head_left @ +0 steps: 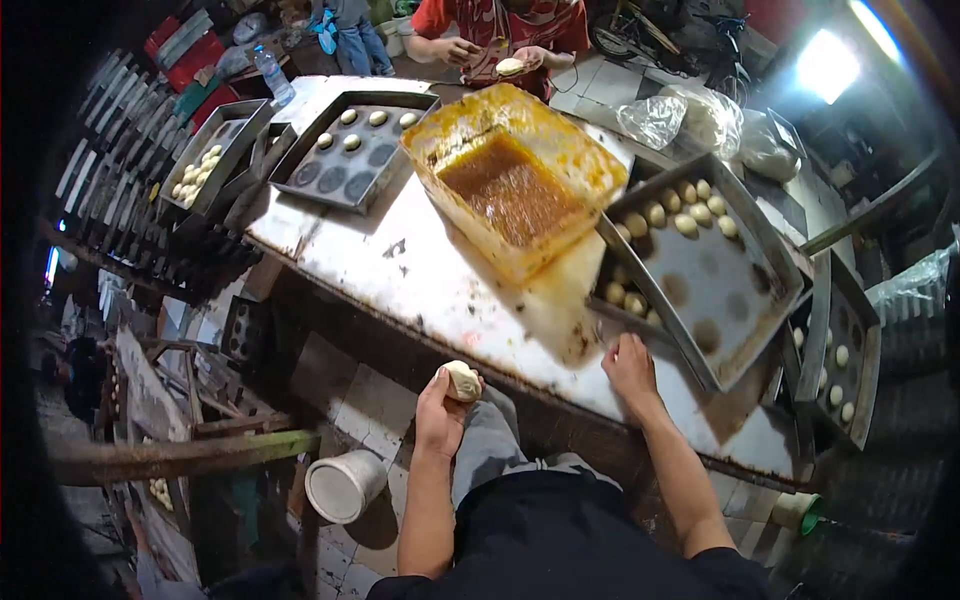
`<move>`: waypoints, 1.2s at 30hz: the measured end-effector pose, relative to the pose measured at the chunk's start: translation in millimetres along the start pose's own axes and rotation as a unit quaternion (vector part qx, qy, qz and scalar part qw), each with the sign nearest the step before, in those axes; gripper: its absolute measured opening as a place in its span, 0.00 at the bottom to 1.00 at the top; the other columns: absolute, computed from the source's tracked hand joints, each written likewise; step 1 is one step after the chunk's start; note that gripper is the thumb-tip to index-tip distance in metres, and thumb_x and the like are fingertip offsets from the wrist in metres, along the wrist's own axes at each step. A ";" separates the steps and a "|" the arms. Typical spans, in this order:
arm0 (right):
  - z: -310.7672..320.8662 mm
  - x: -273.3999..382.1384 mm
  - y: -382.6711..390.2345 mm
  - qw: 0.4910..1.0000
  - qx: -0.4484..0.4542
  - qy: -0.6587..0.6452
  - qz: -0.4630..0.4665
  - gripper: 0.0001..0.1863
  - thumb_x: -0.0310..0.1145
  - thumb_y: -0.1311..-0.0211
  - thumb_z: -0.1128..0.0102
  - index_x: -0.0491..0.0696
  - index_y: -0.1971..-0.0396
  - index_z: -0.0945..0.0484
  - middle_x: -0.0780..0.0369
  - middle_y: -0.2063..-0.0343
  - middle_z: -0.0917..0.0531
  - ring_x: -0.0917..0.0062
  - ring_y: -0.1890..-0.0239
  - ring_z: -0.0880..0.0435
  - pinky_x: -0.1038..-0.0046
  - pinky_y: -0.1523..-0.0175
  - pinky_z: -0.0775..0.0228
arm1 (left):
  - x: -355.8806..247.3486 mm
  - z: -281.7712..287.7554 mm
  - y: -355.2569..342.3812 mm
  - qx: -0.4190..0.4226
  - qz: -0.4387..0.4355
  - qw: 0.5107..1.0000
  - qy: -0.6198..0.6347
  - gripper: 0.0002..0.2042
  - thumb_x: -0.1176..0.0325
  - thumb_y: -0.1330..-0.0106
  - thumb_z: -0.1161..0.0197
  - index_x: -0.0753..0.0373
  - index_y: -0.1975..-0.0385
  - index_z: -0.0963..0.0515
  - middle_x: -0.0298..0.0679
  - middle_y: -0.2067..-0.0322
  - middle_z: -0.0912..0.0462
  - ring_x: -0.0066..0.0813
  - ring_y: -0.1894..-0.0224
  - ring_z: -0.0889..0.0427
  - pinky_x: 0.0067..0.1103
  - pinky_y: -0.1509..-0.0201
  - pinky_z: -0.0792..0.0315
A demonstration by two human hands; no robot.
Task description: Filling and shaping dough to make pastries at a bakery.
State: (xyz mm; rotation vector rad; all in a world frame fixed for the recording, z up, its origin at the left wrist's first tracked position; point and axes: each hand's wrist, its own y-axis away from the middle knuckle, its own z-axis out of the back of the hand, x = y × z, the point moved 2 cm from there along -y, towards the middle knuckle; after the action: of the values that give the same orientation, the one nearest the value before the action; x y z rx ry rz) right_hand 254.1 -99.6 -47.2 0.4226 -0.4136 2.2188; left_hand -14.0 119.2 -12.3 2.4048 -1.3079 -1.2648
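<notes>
My left hand [438, 420] is closed around a pale, rounded piece of dough [462, 381] near the table's front edge. My right hand [632, 372] rests at the table beside the metal trays, with its fingers curled together; whether a thin tool or anything else is in them is too small to tell. Beyond both hands stands a yellow, smeared tub [515, 262] partly filled with a moist orange-brown filling [510, 190]. To its right, a tilted metal tray [738, 305] bears several dough balls [686, 224] and overlaps another tray holding more.
Another metal tray [318, 196] with several dough balls lies left of the tub, and one more [205, 140] sits farther left. A further tray [862, 412] stands at right. Across the table [400, 285], a person in red [570, 22] holds dough. A white bucket [345, 487] is on the floor.
</notes>
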 end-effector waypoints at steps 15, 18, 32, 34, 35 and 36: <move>132.2 172.9 -133.4 0.908 0.080 -0.265 -0.316 0.08 0.19 0.35 0.42 0.40 0.58 0.21 0.61 0.66 0.17 0.81 0.64 0.18 0.77 0.59 0.26 | -184.0 2.9 -243.7 0.156 0.168 0.952 -0.202 0.13 0.61 0.22 0.44 0.66 0.52 0.24 0.44 0.57 0.15 0.35 0.54 0.15 0.30 0.42 0.23; 141.1 202.7 -212.0 0.995 0.097 -0.012 -0.031 0.11 0.19 0.38 0.39 0.42 0.56 0.20 0.58 0.67 0.16 0.71 0.67 0.17 0.72 0.60 0.24 | -159.3 -21.5 -253.7 0.258 0.287 0.864 -0.325 0.12 0.62 0.23 0.41 0.65 0.53 0.21 0.37 0.61 0.15 0.25 0.55 0.19 0.25 0.45 0.25; -47.1 146.0 -328.8 0.786 0.512 0.216 0.272 0.06 0.31 0.45 0.34 0.45 0.70 0.14 0.53 0.71 0.12 0.58 0.63 0.10 0.58 0.63 0.17 | -145.2 -8.9 -246.5 0.253 0.272 0.870 -0.324 0.14 0.58 0.22 0.41 0.64 0.60 0.21 0.30 0.66 0.17 0.16 0.62 0.25 0.18 0.55 0.31; -30.5 156.8 -344.6 0.756 0.568 0.225 0.237 0.09 0.33 0.46 0.32 0.44 0.69 0.13 0.53 0.70 0.12 0.57 0.62 0.11 0.58 0.62 0.18 | -148.5 -4.7 -237.3 0.224 0.262 0.879 -0.328 0.14 0.58 0.22 0.41 0.64 0.57 0.20 0.32 0.64 0.15 0.17 0.60 0.22 0.19 0.53 0.29; -13.8 161.5 -349.4 0.759 0.562 0.228 0.238 0.09 0.33 0.46 0.32 0.44 0.69 0.13 0.53 0.70 0.12 0.57 0.62 0.11 0.58 0.62 0.18 | -146.0 -7.2 -232.6 0.227 0.256 0.880 -0.330 0.14 0.58 0.22 0.41 0.64 0.57 0.20 0.32 0.64 0.15 0.17 0.60 0.22 0.19 0.53 0.29; 1.9 164.6 -352.6 0.771 0.582 0.167 0.198 0.09 0.33 0.46 0.31 0.44 0.68 0.12 0.53 0.69 0.12 0.57 0.62 0.11 0.58 0.61 0.20 | -142.8 -9.6 -227.1 0.229 0.246 0.891 -0.306 0.14 0.58 0.22 0.40 0.65 0.55 0.19 0.33 0.62 0.14 0.18 0.58 0.21 0.19 0.50 0.28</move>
State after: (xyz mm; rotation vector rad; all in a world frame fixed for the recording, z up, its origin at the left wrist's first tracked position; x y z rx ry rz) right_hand 428.8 224.4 78.9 0.5663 1.2658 2.6586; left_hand 98.2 362.8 -23.9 1.7079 -2.4347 -1.7559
